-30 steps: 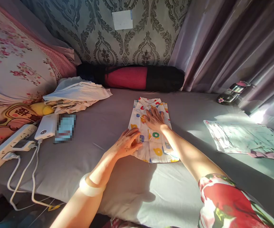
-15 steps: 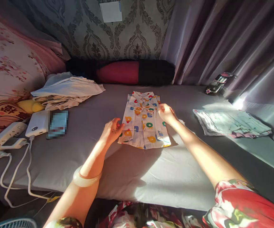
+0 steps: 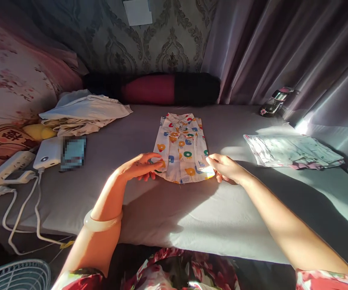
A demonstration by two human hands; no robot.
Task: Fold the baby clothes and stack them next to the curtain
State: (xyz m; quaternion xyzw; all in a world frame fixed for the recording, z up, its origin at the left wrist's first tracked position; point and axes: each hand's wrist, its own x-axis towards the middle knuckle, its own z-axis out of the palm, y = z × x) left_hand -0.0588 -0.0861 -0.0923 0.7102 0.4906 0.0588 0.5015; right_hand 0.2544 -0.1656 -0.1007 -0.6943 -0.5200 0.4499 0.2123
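Note:
A small white child's shirt (image 3: 182,148) with coloured prints lies folded into a narrow rectangle on the grey bed sheet (image 3: 174,209), collar toward the wall. My left hand (image 3: 140,167) pinches the shirt's lower left corner, fingers closed on the fabric. My right hand (image 3: 226,168) pinches the lower right corner in the same way. A pale bangle sits on my left wrist.
A pile of pale clothes (image 3: 83,112) lies at the back left. A folded light garment (image 3: 291,151) rests at right. A red and black bolster (image 3: 161,88) lines the wall. A power bank (image 3: 47,153), phone, power strip (image 3: 1,175) and cables sit at left; a bottle (image 3: 274,102) lies by the curtain.
Both hands slid from the middle of the shirt down to its lower corners and closed on the hem. The camera pulled back and tilted down.

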